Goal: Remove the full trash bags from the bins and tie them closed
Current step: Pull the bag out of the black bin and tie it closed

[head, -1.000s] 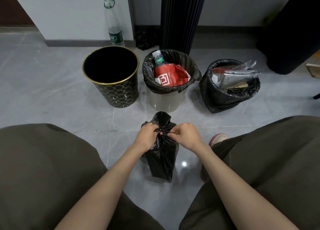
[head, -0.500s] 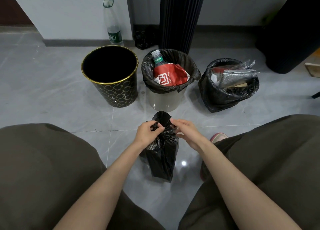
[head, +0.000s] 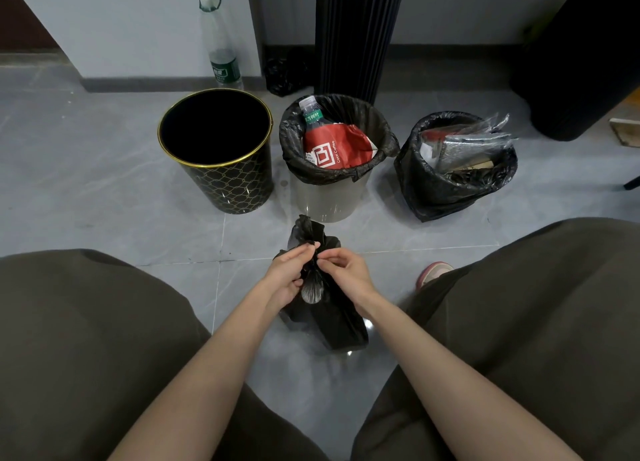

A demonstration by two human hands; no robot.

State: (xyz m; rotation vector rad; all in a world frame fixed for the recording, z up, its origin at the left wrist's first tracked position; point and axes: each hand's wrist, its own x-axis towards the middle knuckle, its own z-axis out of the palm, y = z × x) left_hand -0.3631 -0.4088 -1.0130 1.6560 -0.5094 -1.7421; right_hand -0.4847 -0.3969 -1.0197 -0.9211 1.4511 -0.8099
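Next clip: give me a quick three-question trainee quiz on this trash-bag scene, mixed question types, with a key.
1. True or false: the black-and-gold bin has a bag in it.
2. Which bag are both hands working on? A) the one in the middle bin B) the small bag on the floor in front C) the bag on the right
3. Fill in: the red coffee packet sits in the ___ bin.

Key: 1 false, it looks bare and dark inside. 2 B, the left hand and the right hand have a grip on its gathered neck. 3 middle.
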